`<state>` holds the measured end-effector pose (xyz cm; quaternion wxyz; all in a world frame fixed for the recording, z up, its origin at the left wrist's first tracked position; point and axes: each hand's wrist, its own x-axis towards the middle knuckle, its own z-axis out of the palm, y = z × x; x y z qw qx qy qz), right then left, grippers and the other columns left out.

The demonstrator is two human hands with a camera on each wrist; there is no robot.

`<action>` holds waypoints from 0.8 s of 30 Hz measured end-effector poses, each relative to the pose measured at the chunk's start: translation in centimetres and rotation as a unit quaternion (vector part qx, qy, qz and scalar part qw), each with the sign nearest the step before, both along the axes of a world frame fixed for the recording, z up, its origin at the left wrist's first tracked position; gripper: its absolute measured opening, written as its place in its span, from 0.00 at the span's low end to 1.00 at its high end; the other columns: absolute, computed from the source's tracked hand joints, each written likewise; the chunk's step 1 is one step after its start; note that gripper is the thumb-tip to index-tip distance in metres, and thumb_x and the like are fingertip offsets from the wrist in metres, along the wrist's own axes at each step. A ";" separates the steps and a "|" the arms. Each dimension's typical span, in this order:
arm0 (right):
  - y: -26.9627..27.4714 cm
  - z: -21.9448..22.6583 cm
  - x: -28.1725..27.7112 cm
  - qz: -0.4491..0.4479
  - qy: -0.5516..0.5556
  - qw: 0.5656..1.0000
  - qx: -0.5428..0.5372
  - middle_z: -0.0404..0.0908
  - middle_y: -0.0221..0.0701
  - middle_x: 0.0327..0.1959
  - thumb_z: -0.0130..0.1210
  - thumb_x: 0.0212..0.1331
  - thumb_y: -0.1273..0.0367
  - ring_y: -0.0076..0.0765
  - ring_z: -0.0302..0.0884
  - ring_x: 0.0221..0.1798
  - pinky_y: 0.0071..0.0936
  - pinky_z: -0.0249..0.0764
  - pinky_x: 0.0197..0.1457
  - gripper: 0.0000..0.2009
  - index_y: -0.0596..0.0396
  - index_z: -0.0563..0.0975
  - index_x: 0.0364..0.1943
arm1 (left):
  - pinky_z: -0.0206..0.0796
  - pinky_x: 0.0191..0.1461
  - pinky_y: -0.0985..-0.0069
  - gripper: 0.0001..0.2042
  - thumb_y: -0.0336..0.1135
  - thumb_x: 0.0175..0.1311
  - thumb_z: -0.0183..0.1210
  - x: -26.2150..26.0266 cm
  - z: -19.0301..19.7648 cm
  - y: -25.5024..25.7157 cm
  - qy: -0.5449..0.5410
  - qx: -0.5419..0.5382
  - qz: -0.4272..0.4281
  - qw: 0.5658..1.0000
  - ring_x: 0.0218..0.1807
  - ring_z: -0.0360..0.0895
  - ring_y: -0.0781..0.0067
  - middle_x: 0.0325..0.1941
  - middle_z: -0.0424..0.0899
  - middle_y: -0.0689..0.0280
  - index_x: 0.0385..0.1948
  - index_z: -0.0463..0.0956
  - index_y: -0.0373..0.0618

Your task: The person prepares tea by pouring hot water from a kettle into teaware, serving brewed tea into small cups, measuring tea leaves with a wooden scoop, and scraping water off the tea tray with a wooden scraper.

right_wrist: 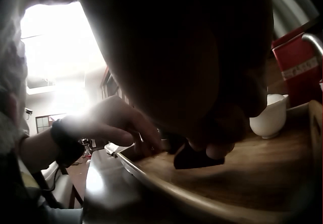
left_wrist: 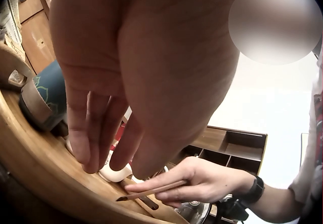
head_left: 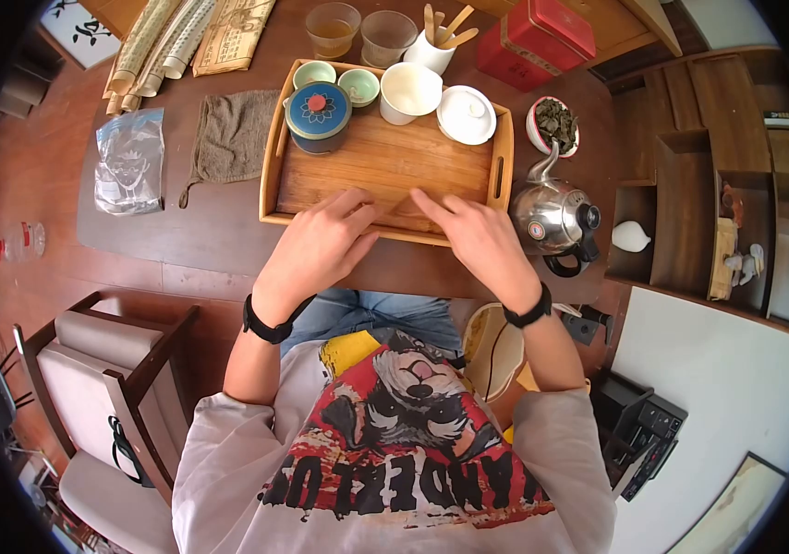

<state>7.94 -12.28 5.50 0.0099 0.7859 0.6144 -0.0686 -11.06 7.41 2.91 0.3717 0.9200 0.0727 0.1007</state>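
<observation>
My right hand [head_left: 487, 242] pinches a thin, flat wooden tea scoop [left_wrist: 159, 189], dark at its tip, over the front right of the wooden tray [head_left: 385, 233]. Broadside in the right wrist view, the scoop [right_wrist: 199, 159] looks like a dark paddle. My left hand [head_left: 332, 235] hovers at the tray's front edge, fingers relaxed and holding nothing. At the tray's back left stands a blue lidded jar [head_left: 318, 129] with a red knob, by two pale green cups [head_left: 358, 88]. A white pouring cup [head_left: 408, 95] and a white lidded bowl [head_left: 466, 116] sit at the back right.
Right of the tray are a steel kettle [head_left: 547, 220] and a bowl of dark tea leaves [head_left: 556, 127]. Behind stand a red tin [head_left: 535, 42], a white holder [head_left: 427, 57] of wooden tools and two glass cups [head_left: 332, 32]. A brown cloth [head_left: 233, 138] and plastic bag [head_left: 129, 162] lie left.
</observation>
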 end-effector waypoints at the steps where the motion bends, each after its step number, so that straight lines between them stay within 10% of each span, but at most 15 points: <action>1: 1.0 -0.3 0.2 0.033 0.013 0.999 0.027 0.84 0.35 0.40 0.58 0.65 0.74 0.43 0.90 0.38 0.39 0.86 0.39 0.29 0.49 0.78 0.73 | 0.81 0.56 0.55 0.15 0.31 0.68 0.69 -0.1 0.0 0.0 0.002 0.003 -0.003 1.000 0.54 0.87 0.45 0.59 0.86 0.56 0.55 0.85 0.38; 12: -1.8 -0.8 3.1 0.161 -0.063 0.985 -0.018 0.80 0.29 0.32 0.57 0.66 0.71 0.35 0.86 0.35 0.34 0.82 0.35 0.31 0.42 0.76 0.77 | 0.81 0.56 0.57 0.14 0.28 0.66 0.70 -1.5 0.1 0.2 -0.021 -0.004 0.017 1.000 0.54 0.87 0.45 0.58 0.86 0.56 0.53 0.86 0.37; 24: -4.4 2.0 5.0 0.094 -0.072 0.988 -0.099 0.83 0.34 0.32 0.59 0.63 0.74 0.42 0.87 0.34 0.39 0.83 0.35 0.30 0.48 0.79 0.73 | 0.80 0.58 0.56 0.14 0.28 0.68 0.69 -1.1 -0.1 -0.4 -0.033 -0.014 0.003 0.999 0.55 0.86 0.44 0.58 0.86 0.54 0.53 0.85 0.36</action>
